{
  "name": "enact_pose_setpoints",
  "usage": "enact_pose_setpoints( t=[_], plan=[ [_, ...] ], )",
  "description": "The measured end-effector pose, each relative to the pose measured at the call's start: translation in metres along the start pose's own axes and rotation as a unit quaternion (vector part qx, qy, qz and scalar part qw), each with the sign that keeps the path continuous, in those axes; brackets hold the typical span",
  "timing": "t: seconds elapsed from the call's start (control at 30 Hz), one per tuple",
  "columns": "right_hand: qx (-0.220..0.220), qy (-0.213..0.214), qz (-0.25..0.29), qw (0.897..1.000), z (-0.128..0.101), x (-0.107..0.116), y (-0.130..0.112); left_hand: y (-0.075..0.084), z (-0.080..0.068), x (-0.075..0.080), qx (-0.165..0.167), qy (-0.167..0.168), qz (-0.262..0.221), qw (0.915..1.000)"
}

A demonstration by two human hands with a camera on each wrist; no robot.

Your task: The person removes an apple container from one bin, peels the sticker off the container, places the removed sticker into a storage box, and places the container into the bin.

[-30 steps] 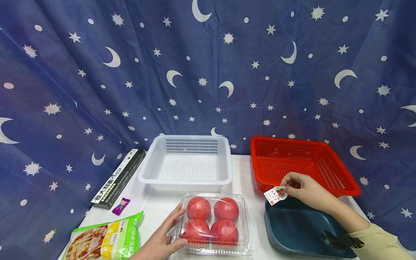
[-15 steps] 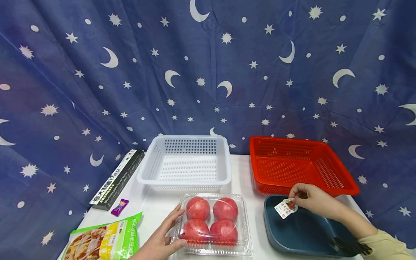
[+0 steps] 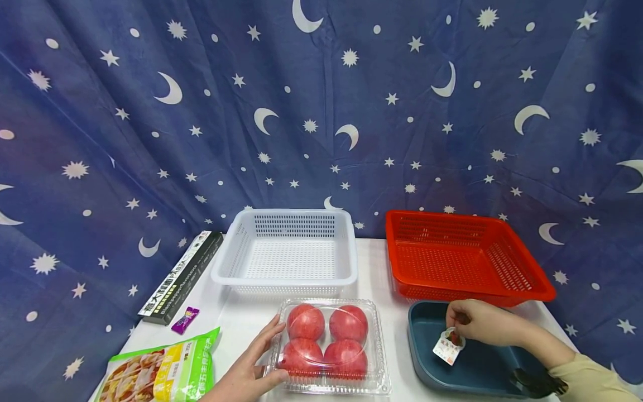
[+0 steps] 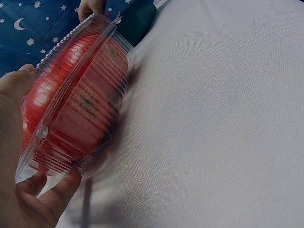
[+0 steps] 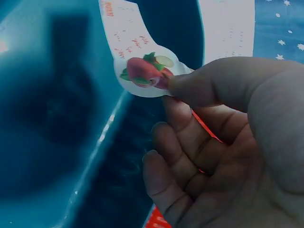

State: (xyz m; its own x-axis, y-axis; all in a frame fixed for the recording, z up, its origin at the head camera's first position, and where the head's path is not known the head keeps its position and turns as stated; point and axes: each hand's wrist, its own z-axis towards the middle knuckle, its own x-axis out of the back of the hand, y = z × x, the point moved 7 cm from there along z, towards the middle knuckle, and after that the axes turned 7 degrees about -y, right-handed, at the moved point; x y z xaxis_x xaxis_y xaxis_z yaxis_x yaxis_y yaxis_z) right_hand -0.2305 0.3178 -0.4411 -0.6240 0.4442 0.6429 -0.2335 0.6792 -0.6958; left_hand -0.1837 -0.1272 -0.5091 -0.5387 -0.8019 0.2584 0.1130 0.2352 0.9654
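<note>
1. At the far left of the white surface (image 3: pixel 374 262) we see a long dark box (image 3: pixel 182 277) lying beside the white basket, with a small purple sachet (image 3: pixel 185 319) just in front of it and a green and yellow food bag (image 3: pixel 162 368) at the near edge.

2. Our left hand (image 3: pixel 248 365) rests against the left side of the clear clamshell box (image 3: pixel 332 346); the grip is loose, with the fingers laid straight along the box's edge and the thumb at its near corner. The left wrist view shows the same plastic rim between thumb and fingers.

3. Inside the clamshell box sit four red tomatoes (image 3: pixel 327 339) under the closed lid. The box lies on the surface just in front of the white basket (image 3: pixel 287 251), between our two hands.

4. Right of the white basket stands the red basket (image 3: pixel 462 257), and just in front of it lies the dark blue tray (image 3: pixel 427 357).

5. Our right hand (image 3: pixel 479 322) hangs over the tray's far part, its grip pinched on a small white label (image 3: pixel 448 347) printed with a red fruit. The right wrist view shows thumb and forefinger (image 5: pixel 199 88) closed on the label's rounded end, with the label hanging down above the tray's floor.
</note>
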Motion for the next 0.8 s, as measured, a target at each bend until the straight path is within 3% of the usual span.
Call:
enact_pose_setpoints(
  t=[0.17,0.5,0.8],
  plan=[
    [0.005,-0.022,0.009,1.000,0.002,-0.006,0.002,0.001,0.000,0.000,0.004,0.002,-0.001,1.0000],
    [-0.021,-0.024,-0.046,0.998,0.004,-0.008,0.003,0.001,0.000,0.000,0.007,0.005,-0.006,0.9999],
    [-0.031,-0.031,-0.058,0.997,0.010,-0.018,0.010,0.001,-0.001,0.001,0.016,0.006,-0.005,0.9998]
  ],
)
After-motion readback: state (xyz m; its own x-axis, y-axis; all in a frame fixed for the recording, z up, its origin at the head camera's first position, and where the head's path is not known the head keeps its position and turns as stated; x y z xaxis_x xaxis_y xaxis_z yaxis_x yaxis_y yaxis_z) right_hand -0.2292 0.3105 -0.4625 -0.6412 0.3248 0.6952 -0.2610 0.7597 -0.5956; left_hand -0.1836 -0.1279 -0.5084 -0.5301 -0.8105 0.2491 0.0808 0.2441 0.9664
